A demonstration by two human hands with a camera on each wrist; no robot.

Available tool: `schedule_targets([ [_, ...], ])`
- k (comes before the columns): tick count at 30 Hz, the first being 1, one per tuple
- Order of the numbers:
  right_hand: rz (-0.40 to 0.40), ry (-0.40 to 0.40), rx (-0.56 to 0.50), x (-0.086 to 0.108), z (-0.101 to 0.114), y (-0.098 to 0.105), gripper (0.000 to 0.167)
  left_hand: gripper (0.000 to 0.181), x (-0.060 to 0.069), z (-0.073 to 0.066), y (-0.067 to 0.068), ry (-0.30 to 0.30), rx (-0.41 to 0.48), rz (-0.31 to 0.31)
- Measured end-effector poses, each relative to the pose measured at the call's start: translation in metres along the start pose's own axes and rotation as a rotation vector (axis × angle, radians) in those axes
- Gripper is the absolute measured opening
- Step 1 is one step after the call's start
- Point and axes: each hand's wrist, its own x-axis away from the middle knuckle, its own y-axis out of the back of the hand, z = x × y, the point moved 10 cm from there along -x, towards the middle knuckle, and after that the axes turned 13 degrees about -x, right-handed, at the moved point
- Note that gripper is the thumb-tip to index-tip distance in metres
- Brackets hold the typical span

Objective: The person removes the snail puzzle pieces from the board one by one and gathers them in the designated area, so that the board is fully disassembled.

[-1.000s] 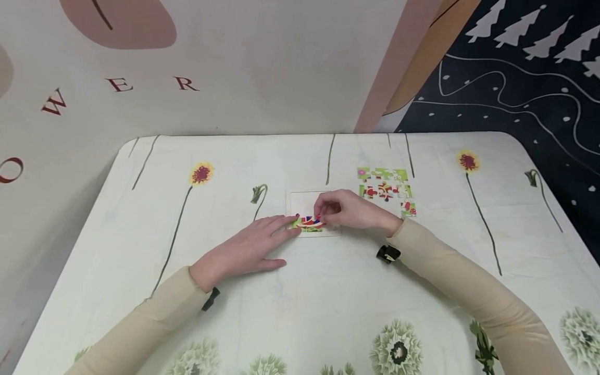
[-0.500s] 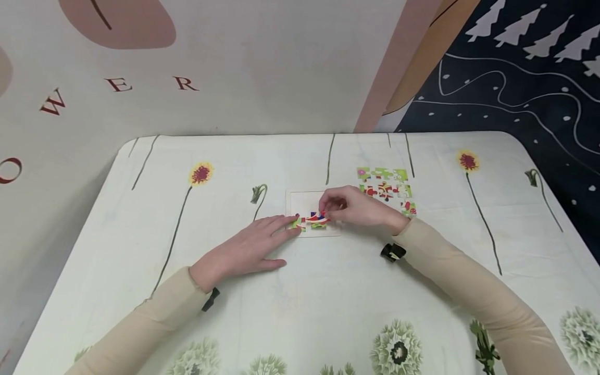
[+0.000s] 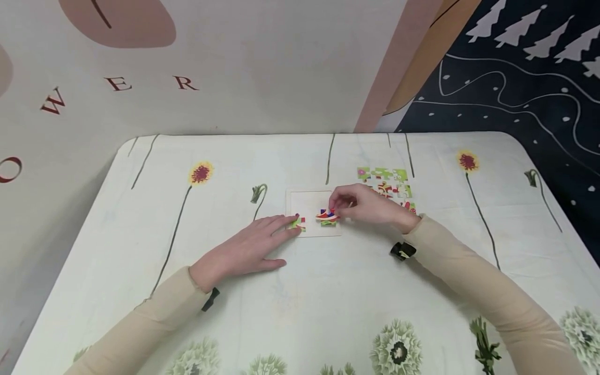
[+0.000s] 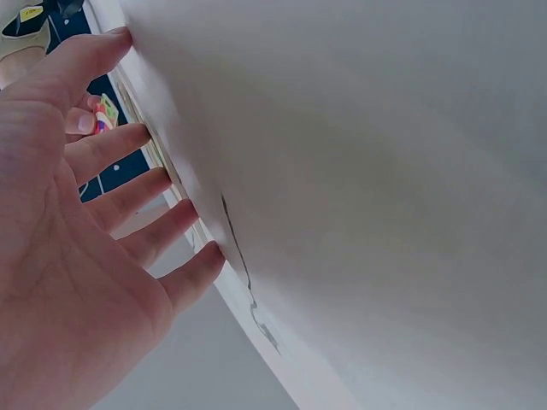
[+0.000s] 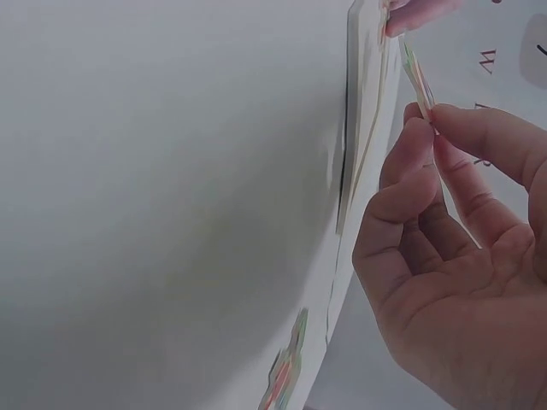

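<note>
My right hand [image 3: 363,207] pinches a red, blue and green jigsaw puzzle piece [image 3: 327,217] between thumb and fingertips, above the right part of a shallow pale puzzle tray [image 3: 307,200]. Seen edge-on in the right wrist view, the held piece [image 5: 417,79] stands clear of the tray. My left hand [image 3: 250,245] lies with fingers spread, its fingertips at the tray's left edge. They touch or partly cover another puzzle piece [image 3: 300,224], green and red, in the tray's lower left corner. In the left wrist view, the left hand [image 4: 94,222] has its fingers extended against the surface.
Several loose puzzle pieces [image 3: 382,173] lie in rows right of the tray, partly hidden behind my right hand. A white flower-printed cloth [image 3: 300,307] covers the table. Beyond the table's far edge stands a pale wall [image 3: 262,94].
My right hand has moved to the right and slightly away, carrying the pinched puzzle piece off the one in the corner. A gap now shows between them. My left hand has stayed put.
</note>
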Motion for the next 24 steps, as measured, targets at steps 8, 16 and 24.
schedule_targets([
  [8, -0.026, 0.01, 0.029, 0.006, -0.004, 0.012, 0.012, 0.067, 0.0, 0.0, 0.001, 0.006, 0.004, 0.002],
  [16, -0.04, -0.008, 0.0, 0.012, -0.01, 0.021, 0.013, 0.067, 0.001, -0.001, 0.001, 0.003, 0.004, -0.005],
  [24, -0.077, -0.022, 0.025, 0.021, -0.014, 0.032, 0.011, 0.067, 0.001, 0.0, -0.001, 0.008, -0.003, 0.001],
])
